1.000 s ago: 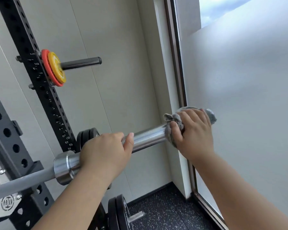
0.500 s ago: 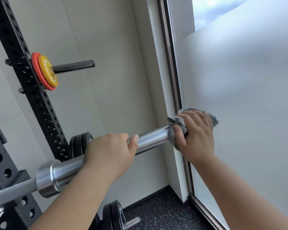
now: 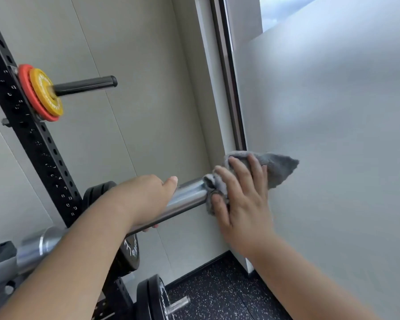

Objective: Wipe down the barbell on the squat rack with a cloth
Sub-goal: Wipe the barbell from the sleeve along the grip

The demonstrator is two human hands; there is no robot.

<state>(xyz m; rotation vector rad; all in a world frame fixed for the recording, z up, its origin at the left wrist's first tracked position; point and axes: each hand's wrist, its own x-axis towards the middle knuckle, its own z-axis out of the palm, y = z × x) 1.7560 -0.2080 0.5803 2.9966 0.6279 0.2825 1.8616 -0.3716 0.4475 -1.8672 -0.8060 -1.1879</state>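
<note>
The chrome barbell sleeve (image 3: pixel 187 199) runs from the lower left up toward the middle of the view. My left hand (image 3: pixel 146 197) grips the sleeve from above, thumb pointing along it. A grey cloth (image 3: pixel 280 167) covers the sleeve's outer end. My right hand (image 3: pixel 245 204) holds it there, fingers spread over the top and thumb below, with cloth bunched between them. One corner of the cloth sticks out to the right past my fingers. The end of the sleeve is hidden by cloth and hand.
The black perforated rack upright (image 3: pixel 44 158) stands at the left, carrying red and yellow plates (image 3: pixel 42 93) on a black peg (image 3: pixel 86 85). Black plates (image 3: pixel 153 299) hang low on the rack. A frosted glass panel (image 3: pixel 333 135) is just right of the bar end. Speckled rubber floor (image 3: pixel 217 292) lies below.
My right hand has slid with the cloth out to the very end of the sleeve and its fingers have spread. A cloth corner now sticks out. My left hand keeps its grip.
</note>
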